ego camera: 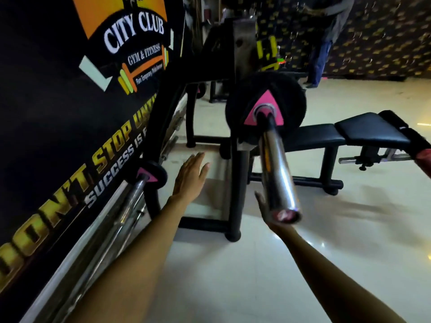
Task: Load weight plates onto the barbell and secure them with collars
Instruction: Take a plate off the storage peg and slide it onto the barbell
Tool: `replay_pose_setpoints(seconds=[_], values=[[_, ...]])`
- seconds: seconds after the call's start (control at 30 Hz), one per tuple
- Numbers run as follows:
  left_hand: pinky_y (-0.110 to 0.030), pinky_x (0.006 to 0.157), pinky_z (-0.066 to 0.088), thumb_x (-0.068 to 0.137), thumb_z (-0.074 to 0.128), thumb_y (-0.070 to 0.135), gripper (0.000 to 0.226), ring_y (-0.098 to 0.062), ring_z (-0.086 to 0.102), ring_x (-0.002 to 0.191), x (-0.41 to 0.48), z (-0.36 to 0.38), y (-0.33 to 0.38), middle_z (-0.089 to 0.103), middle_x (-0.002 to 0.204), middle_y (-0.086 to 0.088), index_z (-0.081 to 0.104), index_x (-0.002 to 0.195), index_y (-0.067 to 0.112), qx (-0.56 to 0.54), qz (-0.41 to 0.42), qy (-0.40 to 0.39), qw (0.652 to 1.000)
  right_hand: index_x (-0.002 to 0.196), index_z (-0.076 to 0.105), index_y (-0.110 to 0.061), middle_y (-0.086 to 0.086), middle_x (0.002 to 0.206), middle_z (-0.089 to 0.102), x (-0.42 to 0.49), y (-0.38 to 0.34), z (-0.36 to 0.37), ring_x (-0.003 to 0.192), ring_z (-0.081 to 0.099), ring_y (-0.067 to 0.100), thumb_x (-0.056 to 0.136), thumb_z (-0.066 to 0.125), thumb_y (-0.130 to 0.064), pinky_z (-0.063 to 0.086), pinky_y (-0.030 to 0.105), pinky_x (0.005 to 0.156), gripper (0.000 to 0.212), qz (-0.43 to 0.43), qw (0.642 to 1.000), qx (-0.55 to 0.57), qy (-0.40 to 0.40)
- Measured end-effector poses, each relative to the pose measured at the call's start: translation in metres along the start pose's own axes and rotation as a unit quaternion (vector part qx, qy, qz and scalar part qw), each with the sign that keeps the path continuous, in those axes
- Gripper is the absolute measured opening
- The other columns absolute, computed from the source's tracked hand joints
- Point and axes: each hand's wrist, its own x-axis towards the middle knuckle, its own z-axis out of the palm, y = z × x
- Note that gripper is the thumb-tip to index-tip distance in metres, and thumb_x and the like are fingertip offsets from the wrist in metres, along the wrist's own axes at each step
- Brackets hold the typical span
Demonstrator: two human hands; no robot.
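Left hand (191, 176) hovering flat, fingers straight, holding nothing, right hand (268, 214) sitting open under barbell (277, 173) sleeve end, partly hidden, black plate (290, 96) sitting on sleeve

The barbell sleeve (277, 169) hides most of the right hand (264, 207), so whether its fingers curl round the end cannot be told. The motion-blurred weight plate (289, 94) covers the bar behind it. A rack frame (163, 94) cuts off the slogan on the banner (46, 101), and the logo's smallest line is unreadable. The top edge crops the far person (331, 31).
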Motion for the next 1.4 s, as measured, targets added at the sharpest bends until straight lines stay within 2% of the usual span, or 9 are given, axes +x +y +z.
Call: replay_pose_setpoints(seconds=[0.07,0.17,0.47,0.57,0.8,1.07,1.2,1.3,1.4], values=[[-0.042,0.109,0.031,0.098,0.044,0.029,0.045,-0.032,0.04,0.132,-0.046,-0.013,-0.033,0.047,0.141,-0.017,0.044,0.136,0.005,-0.007,-0.031,-0.018,0.999,0.142,0.026,-0.003,0.02,0.152,0.024,-0.027,-0.025,0.036,0.135,0.037,0.025,0.101,0.031,-0.025,0.032,0.03,0.102,0.047,0.033,0.998,0.048,-0.013],[-0.043,0.098,0.041,0.095,0.047,0.027,0.041,-0.037,0.053,0.117,-0.102,-0.039,-0.078,0.057,0.124,-0.025,0.054,0.123,-0.002,-0.017,-0.058,-0.027,0.998,0.143,0.029,-0.01,0.006,0.154,0.025,-0.049,-0.072,0.081,0.143,0.02,0.022,0.098,0.038,-0.034,0.019,0.037,0.116,0.052,-0.045,0.999,0.003,-0.004],[-0.043,0.094,0.045,0.096,0.048,0.027,0.035,-0.033,0.055,0.112,-0.18,-0.12,-0.197,0.06,0.12,-0.018,0.056,0.125,0.008,-0.04,-0.184,-0.039,0.981,0.141,0.034,-0.011,0.008,0.151,0.033,-0.079,-0.166,0.199,0.141,0.025,0.024,0.097,0.042,-0.034,0.019,0.035,0.115,0.05,-0.103,0.992,-0.028,-0.071],[-0.032,0.09,0.043,0.096,0.047,0.029,0.032,-0.029,0.054,0.112,-0.172,-0.133,-0.232,0.06,0.121,-0.011,0.058,0.121,0.013,-0.022,-0.198,-0.04,0.979,0.141,0.035,-0.01,0.008,0.151,0.033,-0.058,-0.189,0.228,0.141,0.024,0.024,0.097,0.042,-0.033,0.019,0.036,0.116,0.05,-0.107,0.991,-0.03,-0.076],[-0.039,0.104,0.038,0.098,0.042,0.033,0.044,-0.027,0.044,0.128,-0.103,-0.12,-0.325,0.048,0.14,-0.012,0.045,0.136,0.011,0.009,-0.187,-0.098,0.977,0.141,0.035,-0.009,0.011,0.151,0.032,0.035,-0.229,0.305,0.142,0.023,0.025,0.096,0.044,-0.032,0.019,0.039,0.117,0.051,-0.097,0.991,-0.029,-0.083],[-0.036,0.098,0.043,0.098,0.043,0.031,0.042,-0.029,0.053,0.12,0.016,-0.052,-0.436,0.057,0.13,-0.014,0.047,0.133,0.008,-0.048,-0.223,-0.127,0.965,0.139,0.037,-0.01,0.01,0.15,0.033,0.179,-0.25,0.377,0.141,0.024,0.026,0.093,0.052,-0.026,0.025,0.04,0.116,0.051,-0.094,0.995,-0.032,-0.032],[-0.026,0.097,0.039,0.092,0.056,0.026,0.052,-0.026,0.049,0.124,0.059,-0.001,-0.465,0.051,0.135,-0.015,0.04,0.138,0.008,-0.207,-0.313,-0.076,0.924,0.14,0.035,-0.011,0.011,0.15,0.033,0.227,-0.25,0.396,0.141,0.019,0.021,0.091,0.056,-0.019,0.019,0.042,0.116,0.055,-0.114,0.992,0.028,0.049],[-0.036,0.106,0.039,0.081,0.072,0.019,0.068,-0.028,0.046,0.127,0.078,0.029,-0.487,0.047,0.137,-0.018,0.037,0.137,0.001,-0.302,-0.379,0.02,0.874,0.142,0.027,-0.007,0.015,0.151,0.029,0.254,-0.245,0.414,0.139,0.014,0.018,0.089,0.059,-0.019,0.02,0.046,0.117,0.063,-0.087,0.991,0.054,0.083],[-0.045,0.109,0.035,0.073,0.079,0.013,0.082,-0.029,0.041,0.131,0.088,0.047,-0.514,0.042,0.142,-0.019,0.033,0.139,0.001,-0.344,-0.407,0.034,0.845,0.143,0.027,-0.007,0.015,0.15,0.029,0.279,-0.239,0.428,0.142,0.018,0.025,0.086,0.061,-0.022,0.024,0.052,0.115,0.067,-0.057,0.99,0.09,0.088]])
